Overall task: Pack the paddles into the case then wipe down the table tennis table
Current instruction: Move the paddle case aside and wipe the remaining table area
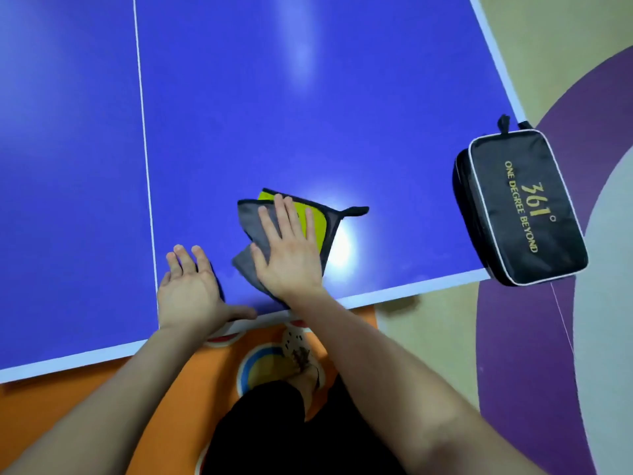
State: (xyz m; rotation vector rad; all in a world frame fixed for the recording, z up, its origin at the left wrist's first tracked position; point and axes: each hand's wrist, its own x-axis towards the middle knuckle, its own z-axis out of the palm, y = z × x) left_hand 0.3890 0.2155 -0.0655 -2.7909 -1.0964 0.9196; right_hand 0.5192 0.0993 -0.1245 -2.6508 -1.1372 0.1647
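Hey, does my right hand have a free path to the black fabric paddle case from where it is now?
Probably yes. The right hand lies flat on the grey and yellow cloth, and only bare blue tabletop separates it from the black fabric case at the corner.

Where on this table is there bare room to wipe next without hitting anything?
Bare blue table stretches beyond the cloth and left of the white centre line. A narrower free strip sits between cloth and black paddle case. Crowded: the near edge, where the left hand rests beside the right hand pressing the cloth.
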